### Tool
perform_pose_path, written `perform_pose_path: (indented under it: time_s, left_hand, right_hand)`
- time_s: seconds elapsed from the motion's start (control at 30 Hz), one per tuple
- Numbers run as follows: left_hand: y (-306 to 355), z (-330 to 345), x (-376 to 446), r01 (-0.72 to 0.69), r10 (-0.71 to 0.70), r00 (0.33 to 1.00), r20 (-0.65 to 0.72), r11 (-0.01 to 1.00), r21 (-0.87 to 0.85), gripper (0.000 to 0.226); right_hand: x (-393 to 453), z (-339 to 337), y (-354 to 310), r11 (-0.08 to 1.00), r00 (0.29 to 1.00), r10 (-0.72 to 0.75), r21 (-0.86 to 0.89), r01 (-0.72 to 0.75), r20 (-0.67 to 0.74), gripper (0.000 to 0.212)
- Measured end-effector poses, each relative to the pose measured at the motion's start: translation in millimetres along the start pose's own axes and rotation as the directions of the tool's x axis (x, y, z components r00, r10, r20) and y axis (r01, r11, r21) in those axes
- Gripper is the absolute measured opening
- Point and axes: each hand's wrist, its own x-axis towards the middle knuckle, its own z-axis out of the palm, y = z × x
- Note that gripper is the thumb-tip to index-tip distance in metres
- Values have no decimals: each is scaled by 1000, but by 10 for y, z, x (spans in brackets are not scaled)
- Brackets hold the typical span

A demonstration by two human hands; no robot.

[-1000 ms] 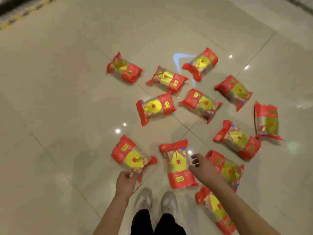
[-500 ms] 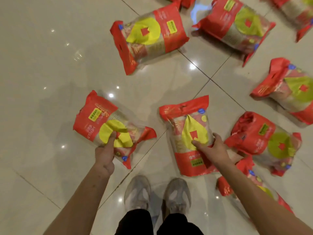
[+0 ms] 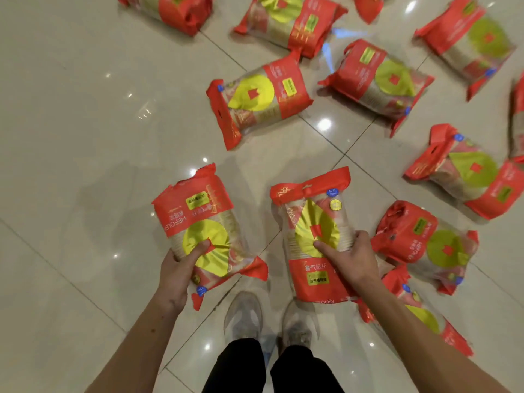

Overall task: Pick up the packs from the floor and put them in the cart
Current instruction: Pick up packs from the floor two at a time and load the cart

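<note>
Both forearms are bare from the lower frame edge to the wrist; no sleeve, watch or band is visible on either. The left hand (image 3: 178,270) and the right hand (image 3: 350,258) are ungloved and carry no rings. The legs are covered by black trousers (image 3: 272,367) with plain, unmarked fabric. The feet wear a pair of light grey, low-cut fabric sneakers (image 3: 270,317) with rounded toes. Motion blur obscures lace and sole detail.

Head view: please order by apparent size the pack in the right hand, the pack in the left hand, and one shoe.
1. Pack in the right hand and pack in the left hand: alike, so unranked.
2. Shoe: clearly smallest, though blurred and partly hidden by the trouser leg.
</note>
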Motion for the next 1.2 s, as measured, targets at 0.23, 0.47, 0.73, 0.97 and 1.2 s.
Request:
perform_pose_path:
  time_s: [0.23, 0.47, 0.73, 0.97, 1.2]
  left_hand:
    - [1523, -77, -1537, -249, 225, 960, 169, 959, 137, 43]
    - [3010, -118, -3807, -434, 383, 872, 305, 893, 118, 44]
    - [3916, -103, -6127, -616, 562, 712, 420, 788, -10, 44]
    - [4279, 88, -7570, -740, 676, 519, 523, 661, -121, 50]
    - [4191, 544, -8267, -743, 647, 375, 664, 638, -202, 60]
  right_hand:
    - [-1142, -1384, -1094, 980, 991, -120, 153, 127, -53, 75]
    - [-2703, -3281, -1997, 908, 971, -104, 379, 180, -213, 81]
    - [-4382, -5181, -2553, 838, 870, -171, 396, 376, -463, 82]
    - [-5682, -6125, -2338, 658, 792, -166, 532, 533, -588, 72]
    - [-6253, -6566, -1855, 574, 743, -105, 570, 588, -661, 75]
